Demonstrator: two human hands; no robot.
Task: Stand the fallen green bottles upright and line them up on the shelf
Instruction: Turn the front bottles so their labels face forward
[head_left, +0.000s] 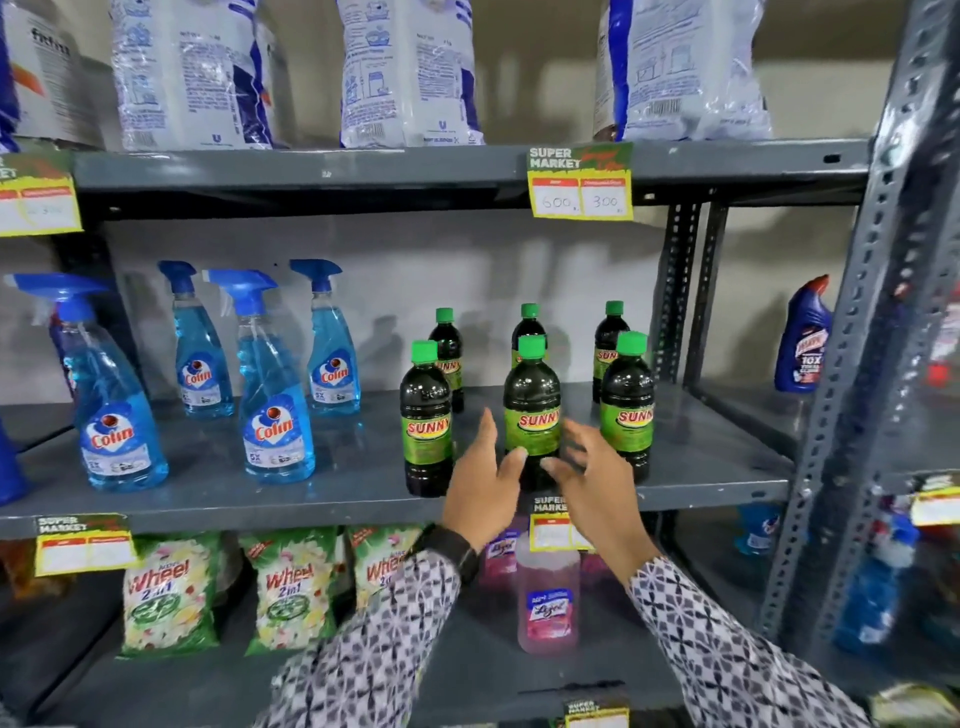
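Several green-capped dark Sunny bottles stand upright on the grey middle shelf (332, 499), in a front row and a back row. The front row holds a left bottle (426, 415), a middle bottle (532, 410) and a right bottle (627, 405). Behind them stand three more, such as the back left bottle (447, 343). My left hand (485, 486) and my right hand (595, 480) hover open on either side of the middle front bottle's base, fingers spread, just off it. None of the bottles in sight lies on its side.
Blue Colin spray bottles (275, 415) stand at the left of the same shelf. White bags fill the shelf above, with a yellow price tag (580, 182) on its edge. Wheel packets (169, 592) and a pink Lizol bottle (548, 603) sit below. A grey perforated post (852, 364) rises at right.
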